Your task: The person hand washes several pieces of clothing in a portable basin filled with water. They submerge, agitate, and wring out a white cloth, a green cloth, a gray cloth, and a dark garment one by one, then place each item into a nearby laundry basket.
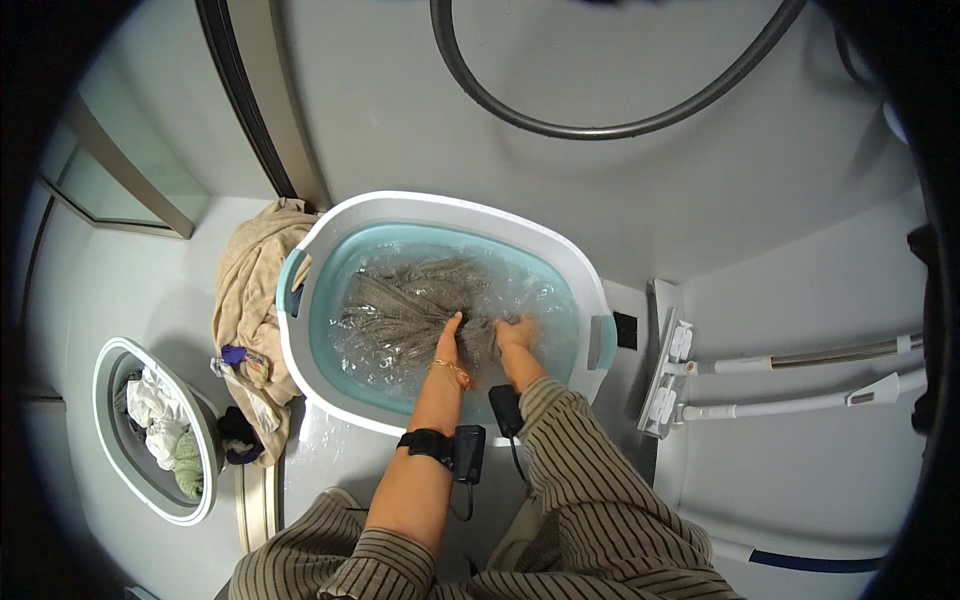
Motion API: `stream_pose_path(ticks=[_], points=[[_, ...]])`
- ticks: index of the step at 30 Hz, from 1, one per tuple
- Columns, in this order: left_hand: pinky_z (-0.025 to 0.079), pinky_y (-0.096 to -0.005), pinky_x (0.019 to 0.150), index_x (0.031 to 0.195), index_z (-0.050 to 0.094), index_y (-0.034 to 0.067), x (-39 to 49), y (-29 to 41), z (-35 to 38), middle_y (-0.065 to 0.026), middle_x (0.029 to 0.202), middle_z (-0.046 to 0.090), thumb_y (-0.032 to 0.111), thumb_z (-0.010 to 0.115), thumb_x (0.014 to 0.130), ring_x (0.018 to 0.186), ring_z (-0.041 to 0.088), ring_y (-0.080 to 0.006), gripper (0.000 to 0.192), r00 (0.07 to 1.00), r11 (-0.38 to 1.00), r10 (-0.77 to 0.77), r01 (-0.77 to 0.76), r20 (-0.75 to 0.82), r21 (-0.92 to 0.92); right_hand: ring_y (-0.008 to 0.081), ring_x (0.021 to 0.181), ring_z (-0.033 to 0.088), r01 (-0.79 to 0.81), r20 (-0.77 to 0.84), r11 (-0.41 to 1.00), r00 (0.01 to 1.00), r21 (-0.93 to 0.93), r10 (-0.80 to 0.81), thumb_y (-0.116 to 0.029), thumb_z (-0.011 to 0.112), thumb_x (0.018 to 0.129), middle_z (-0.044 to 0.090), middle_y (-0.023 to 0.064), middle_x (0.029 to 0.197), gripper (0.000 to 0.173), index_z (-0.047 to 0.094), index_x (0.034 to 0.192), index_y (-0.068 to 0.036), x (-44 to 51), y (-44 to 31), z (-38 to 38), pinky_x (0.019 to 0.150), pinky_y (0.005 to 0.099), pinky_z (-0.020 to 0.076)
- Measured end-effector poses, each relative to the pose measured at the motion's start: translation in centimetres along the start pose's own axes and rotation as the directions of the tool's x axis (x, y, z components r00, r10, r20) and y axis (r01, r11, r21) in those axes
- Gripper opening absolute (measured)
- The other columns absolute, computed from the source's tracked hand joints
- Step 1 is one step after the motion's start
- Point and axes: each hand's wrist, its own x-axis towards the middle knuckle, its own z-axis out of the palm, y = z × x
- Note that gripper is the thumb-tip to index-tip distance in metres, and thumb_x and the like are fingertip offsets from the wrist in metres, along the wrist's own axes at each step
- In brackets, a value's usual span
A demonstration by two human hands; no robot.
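A large white and pale blue plastic washtub stands on the floor before me, holding cloudy water. Soaked grey-brown cloth spreads across its left and middle part, bunched where my hands are. My left hand grips the cloth near the tub's middle, its fingers partly hidden under fabric and water. Just right of it, my right hand is closed on the cloth's right end, slightly blurred, with fingertips below the surface. Between the two hands runs a short stretch of the wet cloth.
Left of the tub lie a beige blanket and small dark garments. A smaller basin there holds white and green laundry. Two flat mops lean at the right. A shower hose hangs in a loop above.
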Motion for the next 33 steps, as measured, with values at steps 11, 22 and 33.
stream_pose_path(ticks=[11, 22, 33], points=[[0.048, -0.0461, 0.090, 0.127, 0.056, 0.008, -0.5, 0.5, -1.6, -0.0065, 0.121, 0.061, 0.044, 0.053, 0.093, 0.109, 0.056, -0.0256, 0.049, 0.975, 0.930, -0.040, 0.117, 0.220, -0.349, 0.0386, 0.077, 0.061, 0.531, 0.046, 0.840, 0.847, -0.115, -0.529, -0.033, 0.065, 0.091, 0.064, 0.0175, 0.091, 0.030, 0.066, 0.095, -0.004, -10.1, -8.4, -3.5, 0.073, 0.0448, 0.0477], [0.051, -0.0336, 0.077, 0.105, 0.066, -0.006, -12.7, 1.9, 0.9, -0.0110, 0.109, 0.065, 0.017, 0.074, 0.080, 0.093, 0.064, -0.0220, 0.034, 0.845, 0.853, 0.504, -0.456, 0.176, -0.253, 0.0303, 0.135, 0.041, 0.490, 0.782, 0.866, 0.500, 0.097, -0.371, -0.030, 0.072, 0.084, 0.037, 0.0154, 0.151, 0.058, 0.054, 0.135, -0.009, -1.6, -7.2, -13.5, 0.108, 0.0352, 0.0353], [0.027, -0.0465, 0.115, 0.150, 0.030, 0.001, -12.0, 3.1, -1.0, -0.0209, 0.155, 0.031, 0.084, 0.023, 0.086, 0.141, 0.032, -0.0372, 0.105, 0.794, 0.935, 0.215, -0.336, 0.569, 0.115, 0.0226, 0.111, 0.059, 0.024, 0.790, 0.974, 0.581, 0.224, -0.196, -0.020, 0.088, 0.070, 0.061, 0.0161, 0.120, 0.075, 0.051, 0.128, 0.010, -9.1, -10.1, -12.2, 0.097, 0.0370, 0.0467]])
